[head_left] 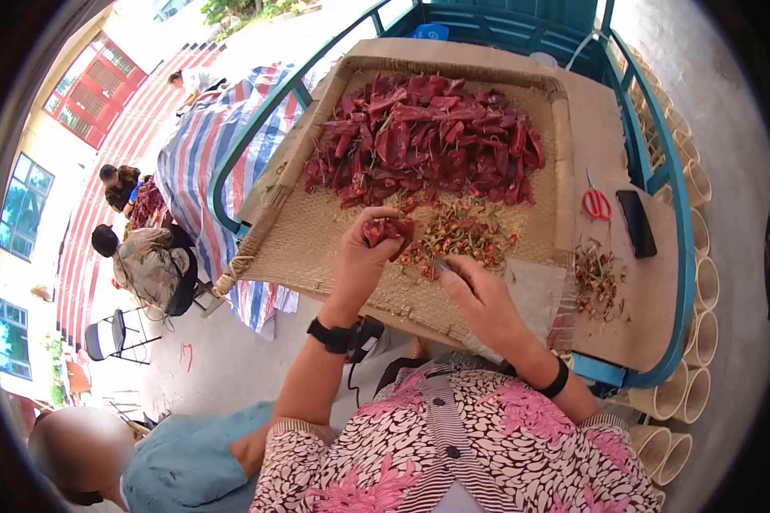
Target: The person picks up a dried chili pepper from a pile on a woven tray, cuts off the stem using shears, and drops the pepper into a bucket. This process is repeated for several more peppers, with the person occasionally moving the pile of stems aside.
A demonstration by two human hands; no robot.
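My left hand (361,261) is closed around a dried red chili pepper (388,229), over the near part of a woven tray (304,244). Just to its right, my right hand (486,301) has its thumb and fingers curled together. A small grey, metal-looking tip (441,266) shows at the thumb; what it belongs to is hidden. Beyond both hands lies a big heap of dried red chili peppers (428,137). Between the hands and that heap is a smaller pile of cut-off pepper stems (466,235).
Red-handled scissors (597,203), a black phone (636,224) and more stem scraps (599,278) lie on cardboard at right. Teal rails (680,256) frame the cart. A person in blue (192,453) is close at lower left; other people sit near a striped tarp (205,162).
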